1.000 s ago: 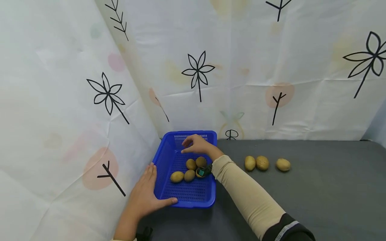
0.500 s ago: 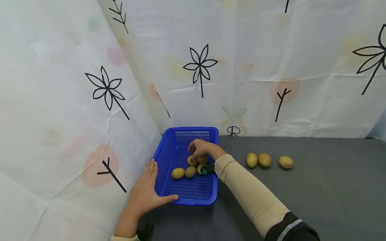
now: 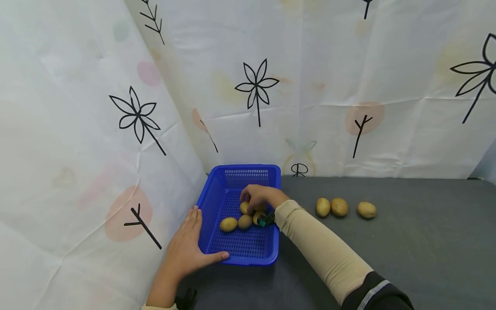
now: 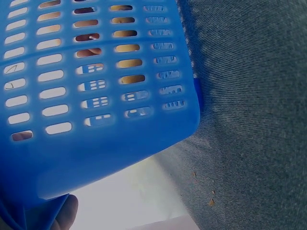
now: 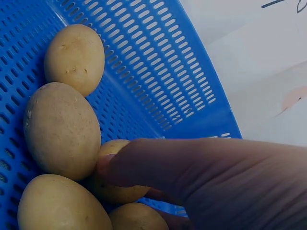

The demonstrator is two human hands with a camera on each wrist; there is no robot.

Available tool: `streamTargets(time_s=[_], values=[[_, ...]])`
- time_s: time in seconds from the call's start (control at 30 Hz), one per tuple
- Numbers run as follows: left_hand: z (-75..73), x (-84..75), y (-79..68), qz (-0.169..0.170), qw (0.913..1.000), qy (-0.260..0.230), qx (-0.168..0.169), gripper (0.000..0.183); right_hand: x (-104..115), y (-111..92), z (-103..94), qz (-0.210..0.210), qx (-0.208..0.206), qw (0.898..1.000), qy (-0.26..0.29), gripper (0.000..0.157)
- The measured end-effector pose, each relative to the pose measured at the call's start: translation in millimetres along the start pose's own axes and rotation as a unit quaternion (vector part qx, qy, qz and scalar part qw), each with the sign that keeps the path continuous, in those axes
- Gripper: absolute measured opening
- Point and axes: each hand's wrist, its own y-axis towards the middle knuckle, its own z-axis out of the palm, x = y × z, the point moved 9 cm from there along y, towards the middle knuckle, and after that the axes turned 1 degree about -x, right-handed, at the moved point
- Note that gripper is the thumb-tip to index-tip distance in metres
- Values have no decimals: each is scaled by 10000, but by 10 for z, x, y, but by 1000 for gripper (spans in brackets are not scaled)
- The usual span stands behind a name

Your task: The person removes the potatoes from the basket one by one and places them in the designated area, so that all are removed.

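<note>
My left hand [image 3: 187, 249] rests against the near-left corner of a blue plastic basket [image 3: 248, 261], with straight fingers along the left side and the thumb at the front rim. Inside the basket, my right hand [image 3: 260, 196] reaches down over a potato [image 3: 244, 208], fingers bent around it. The right wrist view shows the thumb [image 5: 144, 160] pressed on that potato [image 5: 112, 191], partly hiding it. Several other potatoes lie close by, including a yellow one [image 3: 228, 224] and a browner one [image 3: 245, 222]. The left wrist view shows the slotted basket wall [image 4: 105, 139].
To the right of the basket, three potatoes lie on the dark grey table [image 3: 387, 249]: two side by side [image 3: 323, 207] [image 3: 339, 207] and one apart [image 3: 366, 209]. White patterned cloth [image 3: 310, 86] hangs behind and at the left, close to the basket.
My right hand has come down from above the basket's back part to the potatoes, its fingers bending around one. The left hand stays at the corner. The head view has shifted slightly.
</note>
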Motion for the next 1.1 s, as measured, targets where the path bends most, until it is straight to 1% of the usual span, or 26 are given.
streamTargets(time_s=[0.13,0.27,0.5,0.6,0.67,0.73,0.87,0.93,1.03,1.1], values=[[0,-5,-8,22,10000,2,-22,148,-3,-6,43,0,182,9998,-25,53],[-4,-8,-12,24,10000,21,-45,148,-2,1,61,-28,244,9997,-66,58],[9,10,-3,0,10000,53,-27,148,18,22,54,-102,191,9995,-242,56],[10,10,-3,28,10000,43,-39,148,41,27,31,-239,72,9992,-325,54],[6,2,-5,68,9999,30,-80,148,81,30,7,-446,-84,9985,-306,53],[7,-7,-5,102,9999,19,-114,147,129,17,-31,-719,-304,9968,-172,53],[19,-27,-2,203,9996,27,-178,146,234,-90,-143,-1318,-797,9879,178,54],[26,-22,-1,201,9996,39,-168,146,288,-188,-225,-1533,-992,9827,306,54],[23,-11,6,193,9996,51,-184,146,362,-394,-389,-1774,-1192,9757,481,54],[17,-11,12,197,9996,61,-196,146,396,-576,-512,-1899,-1285,9716,583,56]])
